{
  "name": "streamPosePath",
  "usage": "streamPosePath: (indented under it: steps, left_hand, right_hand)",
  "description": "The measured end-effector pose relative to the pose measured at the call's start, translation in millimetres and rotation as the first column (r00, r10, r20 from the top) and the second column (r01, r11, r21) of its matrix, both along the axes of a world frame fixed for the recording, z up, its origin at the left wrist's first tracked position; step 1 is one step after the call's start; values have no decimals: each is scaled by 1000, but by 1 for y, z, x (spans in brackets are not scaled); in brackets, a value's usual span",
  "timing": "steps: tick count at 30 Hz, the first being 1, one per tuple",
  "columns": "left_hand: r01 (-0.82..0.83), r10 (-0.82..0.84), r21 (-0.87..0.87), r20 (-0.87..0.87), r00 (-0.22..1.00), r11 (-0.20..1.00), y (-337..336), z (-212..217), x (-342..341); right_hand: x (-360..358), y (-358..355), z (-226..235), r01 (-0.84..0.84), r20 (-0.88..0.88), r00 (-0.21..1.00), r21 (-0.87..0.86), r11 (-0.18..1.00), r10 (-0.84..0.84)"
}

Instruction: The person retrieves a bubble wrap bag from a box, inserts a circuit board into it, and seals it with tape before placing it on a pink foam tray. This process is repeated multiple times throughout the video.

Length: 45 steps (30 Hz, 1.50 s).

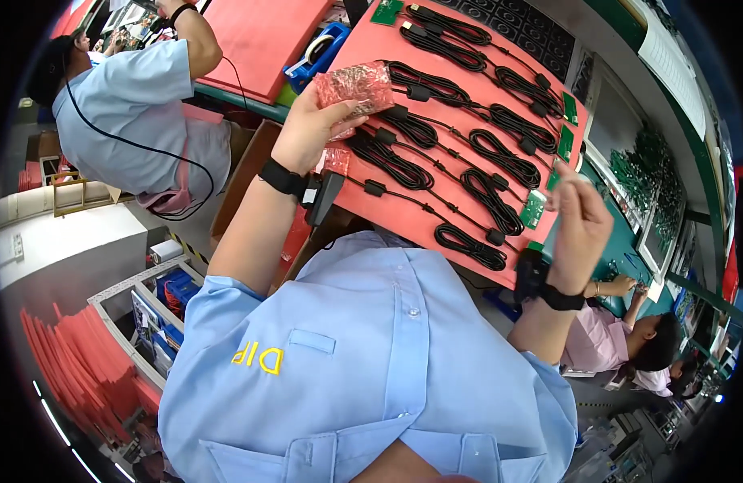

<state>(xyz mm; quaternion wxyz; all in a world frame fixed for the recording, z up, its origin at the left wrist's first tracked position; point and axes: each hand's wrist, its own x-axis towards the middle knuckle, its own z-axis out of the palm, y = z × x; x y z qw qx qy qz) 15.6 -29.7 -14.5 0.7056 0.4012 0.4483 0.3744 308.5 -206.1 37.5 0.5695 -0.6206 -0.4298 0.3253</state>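
My left hand (307,129) grips a flat packet of pink bubble wrap (353,88) above the left edge of the pink foam mat (436,211). At the mat's right edge, my right hand (579,216) is closed, its fingers curled and slightly blurred; whatever they may hold is hidden. Beside it lies a small green circuit board (533,209). Several coiled black cables (391,159) lie in rows across the mat, with thick black lumps along their cords. More green boards (569,109) sit at the cord ends along the right edge.
A blue tape dispenser (316,56) stands beyond my left hand. A black tray with round recesses (532,32) lies at the far side. A dark grey device (324,197) sits by my left wrist. Co-workers sit at left (138,121) and right (601,334).
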Motion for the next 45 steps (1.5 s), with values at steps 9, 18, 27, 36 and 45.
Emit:
streamPosePath:
  steps: [9,18,27,36,45]
  left_hand:
    - [48,-51,18,168,984,999,-11,-5,-6]
    - [127,-74,-171,288,955,977,1,-11,-31]
    - [253,-191,176,-307,932,951,-8,-17,-42]
    - [-651,731,407,-61,680,640,28,-149,-192]
    - [29,-96,-97,-823,560,995,-35,-426,-235]
  right_hand:
    - [-149,131,-42,-297,-5,953,-202,933,303]
    - [-141,152,-50,-471,923,353,34,881,154]
    - [-144,181,-43,-627,610,366,-397,670,703]
    - [-130,252,-69,-303,713,486,-406,862,506]
    - [-145,251,-56,-128,793,423,-426,896,438]
